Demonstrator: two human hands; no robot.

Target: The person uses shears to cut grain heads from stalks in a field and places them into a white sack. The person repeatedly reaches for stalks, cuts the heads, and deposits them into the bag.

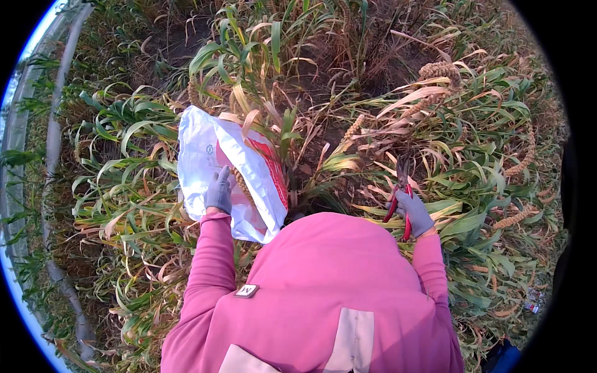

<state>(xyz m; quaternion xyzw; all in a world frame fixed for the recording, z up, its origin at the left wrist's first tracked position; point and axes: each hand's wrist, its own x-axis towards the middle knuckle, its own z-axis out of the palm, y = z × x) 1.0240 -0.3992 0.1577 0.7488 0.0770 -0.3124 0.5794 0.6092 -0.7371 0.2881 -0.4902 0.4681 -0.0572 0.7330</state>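
My left hand (219, 193), in a grey glove, is closed at the near left side of a white plastic bag (199, 146) with red printing. The bag's mouth gapes toward me. Beside my fingers, a tan seed head like foxtail millet (244, 186) lies slanting against the bag's inside; whether the fingers touch it, I cannot tell. My right hand (413, 211), gloved in grey too, is wrapped round red-handled pruning shears (407, 189). Their dark blades point away from me over dry leaves, and the handles are spread apart.
Green and yellowing stalks surround me, many bent over. Drooping seed heads hang at the right, one thick and curled (440, 71), another lower down (513, 217). A thinner seed head (354, 126) rises ahead. Bare soil (398, 65) shows at the back. A pale pipe-like strip (55, 137) runs along the left.
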